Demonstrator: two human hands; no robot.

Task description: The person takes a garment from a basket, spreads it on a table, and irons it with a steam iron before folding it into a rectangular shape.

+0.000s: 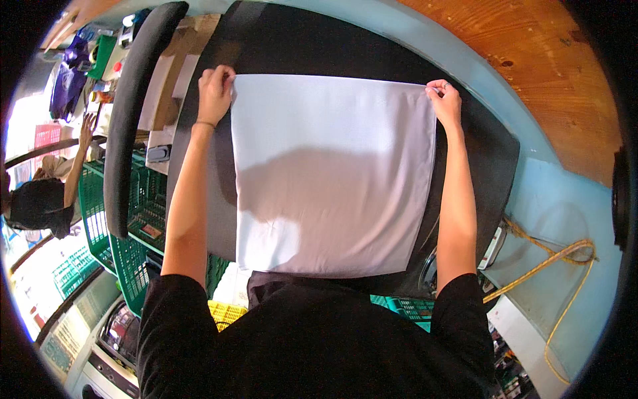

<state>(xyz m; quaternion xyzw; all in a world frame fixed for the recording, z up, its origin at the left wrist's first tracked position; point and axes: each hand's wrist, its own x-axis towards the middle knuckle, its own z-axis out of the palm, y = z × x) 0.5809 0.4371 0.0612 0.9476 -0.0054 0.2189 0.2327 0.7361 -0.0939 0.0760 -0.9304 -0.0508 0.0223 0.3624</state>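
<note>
A white rectangular cloth (309, 114) lies spread over a black padded board (319, 40), its near edge reaching my body. My left hand (216, 92) pinches the cloth's far left corner between thumb and fingers. At the far right corner, my right hand (445, 99) grips the fabric in the same way; a ring shows on one finger. The far edge runs almost straight between both hands. Soft creases cross the cloth's right and lower parts, and a broad shadow falls over its middle.
A narrow black padded sleeve board (142, 119) stands at left above green plastic crates (132, 269). Farther left another person's hand (87, 129) reaches out. A blue wall (543, 184) borders the right, with a yellow rope (538, 269) beside it. An iron (429, 272) partly shows behind my right arm.
</note>
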